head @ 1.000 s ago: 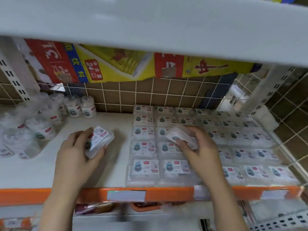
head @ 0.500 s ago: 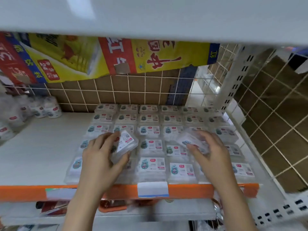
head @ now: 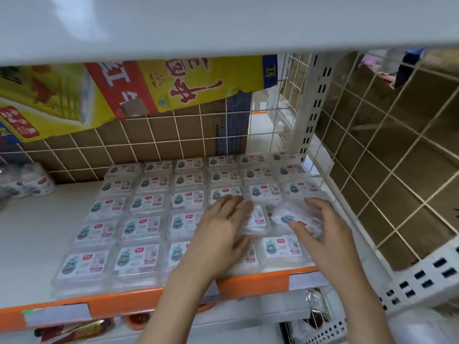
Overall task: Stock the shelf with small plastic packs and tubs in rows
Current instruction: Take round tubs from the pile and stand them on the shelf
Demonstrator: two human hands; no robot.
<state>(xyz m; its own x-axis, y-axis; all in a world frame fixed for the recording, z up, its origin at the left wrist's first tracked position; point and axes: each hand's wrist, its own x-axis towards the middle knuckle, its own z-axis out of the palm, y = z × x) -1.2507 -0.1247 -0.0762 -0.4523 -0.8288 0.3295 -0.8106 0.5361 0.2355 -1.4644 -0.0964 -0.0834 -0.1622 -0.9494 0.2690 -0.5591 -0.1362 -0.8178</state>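
Nearly full: packs (head: 142,227) fill the shelf (head: 32,234) rows (left side bare), left hand (head: 218,234) flat, right hand (head: 323,229) fingers clamped on another pack (head: 295,217).

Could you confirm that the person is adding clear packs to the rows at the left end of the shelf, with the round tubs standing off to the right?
Not quite: the sides are swapped. In the head view, both hands, left and right, work on the clear packs at the right end of the shelf, beside the wire grid side panel. The round tubs stand off to the left.
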